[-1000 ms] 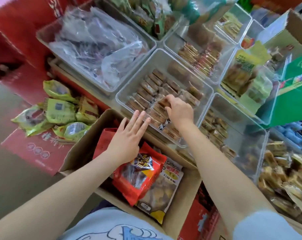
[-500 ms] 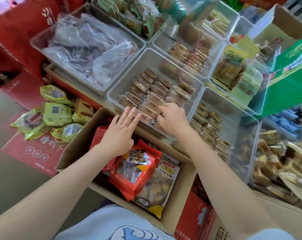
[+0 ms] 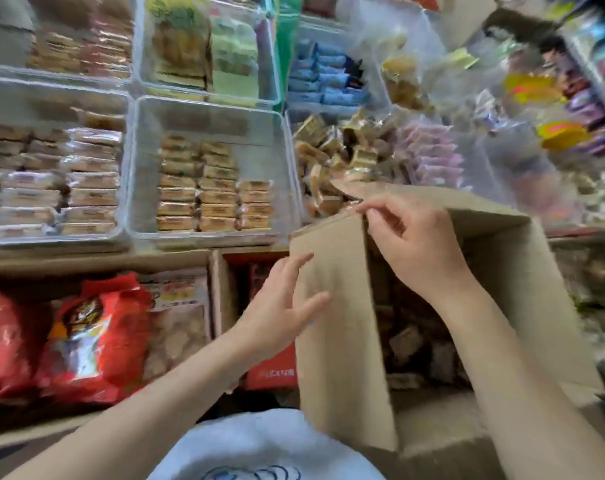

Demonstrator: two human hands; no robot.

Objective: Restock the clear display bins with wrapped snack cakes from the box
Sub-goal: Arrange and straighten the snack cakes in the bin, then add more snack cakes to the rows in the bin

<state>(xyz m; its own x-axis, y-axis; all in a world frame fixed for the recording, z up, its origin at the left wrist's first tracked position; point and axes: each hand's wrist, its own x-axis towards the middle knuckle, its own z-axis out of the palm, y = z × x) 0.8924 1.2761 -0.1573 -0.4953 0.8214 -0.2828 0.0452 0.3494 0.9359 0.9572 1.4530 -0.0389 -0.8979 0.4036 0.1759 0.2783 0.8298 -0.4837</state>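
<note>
An open cardboard box (image 3: pixel 339 341) stands in front of me with wrapped snack cakes (image 3: pixel 406 341) dimly visible inside. My right hand (image 3: pixel 412 244) pinches the top corner of the box's left flap. My left hand (image 3: pixel 280 306) lies with straight fingers against the outside of that flap. Just beyond stands a clear bin (image 3: pixel 277 147) partly filled with rows of wrapped cakes (image 3: pixel 204 188). To its left, another clear bin (image 3: pixel 122 233) holds rows of similar cakes (image 3: pixel 55 181).
A second open box at lower left holds red snack bags (image 3: pixel 93 334). A smaller red box (image 3: pixel 273 372) sits between the two cartons. More clear bins hold loose brown cakes (image 3: pixel 332 161), pink packets (image 3: pixel 432 157) and blue packets (image 3: pixel 325 74). The picture is motion-blurred.
My view swung to the right, from the red-bag box to another carton. My right hand left the cake bin and took the carton's flap corner. My left hand moved onto that flap.
</note>
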